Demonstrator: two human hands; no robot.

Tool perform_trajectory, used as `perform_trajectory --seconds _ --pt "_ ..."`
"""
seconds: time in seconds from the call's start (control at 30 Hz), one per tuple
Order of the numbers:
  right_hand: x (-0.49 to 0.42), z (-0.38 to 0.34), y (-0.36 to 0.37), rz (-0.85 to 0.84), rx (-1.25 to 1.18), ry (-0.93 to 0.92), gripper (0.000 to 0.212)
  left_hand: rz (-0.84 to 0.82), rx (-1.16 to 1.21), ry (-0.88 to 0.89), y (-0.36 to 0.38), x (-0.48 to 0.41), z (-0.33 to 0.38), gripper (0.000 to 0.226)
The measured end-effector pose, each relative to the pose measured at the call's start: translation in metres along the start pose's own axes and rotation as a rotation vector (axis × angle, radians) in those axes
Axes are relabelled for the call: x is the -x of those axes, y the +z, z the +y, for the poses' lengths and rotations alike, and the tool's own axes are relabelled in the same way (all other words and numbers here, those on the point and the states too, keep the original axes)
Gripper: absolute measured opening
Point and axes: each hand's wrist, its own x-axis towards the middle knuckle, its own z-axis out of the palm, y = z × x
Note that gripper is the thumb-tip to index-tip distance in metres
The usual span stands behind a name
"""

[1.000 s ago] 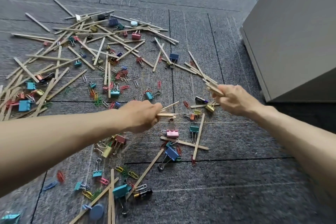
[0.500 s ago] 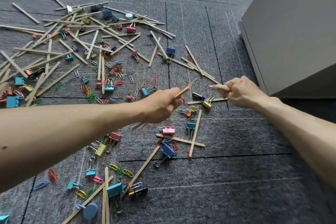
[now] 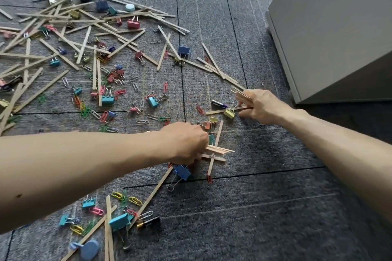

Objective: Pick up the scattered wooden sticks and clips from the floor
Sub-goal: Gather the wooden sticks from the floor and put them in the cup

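Observation:
Wooden sticks (image 3: 84,44) and coloured binder clips and paper clips (image 3: 108,99) lie scattered over the grey carpet, densest at the upper left. My left hand (image 3: 184,142) is closed around a bundle of sticks (image 3: 220,150) and rests low over a crossed pair of sticks (image 3: 213,158) near a blue binder clip (image 3: 182,171). My right hand (image 3: 261,106) grips several sticks (image 3: 239,92) in its upper fingers, while its lower fingers touch the end of a stick on the floor (image 3: 216,111) beside a yellow binder clip (image 3: 229,113).
A grey cabinet (image 3: 331,27) stands at the right, its base close to my right hand. More sticks and clips (image 3: 118,220) lie near the bottom left, with a round blue magnet (image 3: 89,250). Bare carpet (image 3: 254,218) fills the lower right.
My left hand has dropped down and toward me with its sticks, onto the crossed pair. My right hand has lowered to the stick by the yellow clip.

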Motion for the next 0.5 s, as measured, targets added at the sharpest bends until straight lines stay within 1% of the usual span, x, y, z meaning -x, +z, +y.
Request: perform_trajectory --seconds 0.07,0.13,0.23,0.37,0.43,0.5 --pt "-0.001 0.000 0.002 0.017 -0.011 -0.017 0.019 -0.018 -0.009 0.008 0.001 0.002 -0.003 0.018" --pt "-0.002 -0.001 0.004 0.012 -0.010 -0.032 0.011 -0.073 0.019 -0.005 -0.001 0.003 -0.007 0.015" --pt "-0.006 -0.003 0.003 -0.015 0.023 -0.022 0.009 -0.126 0.141 -0.051 -0.009 0.005 -0.017 0.012" --pt "-0.004 -0.002 -0.011 -0.025 0.052 -0.016 0.012 -0.035 0.334 -0.148 -0.022 0.009 -0.031 0.014" --pt "0.001 0.000 -0.019 -0.029 0.034 -0.034 0.009 0.015 0.361 -0.169 -0.028 0.008 -0.039 0.018" --pt "0.005 0.004 -0.026 -0.051 0.023 -0.036 0.011 0.011 0.305 -0.177 -0.035 0.007 -0.048 0.027"
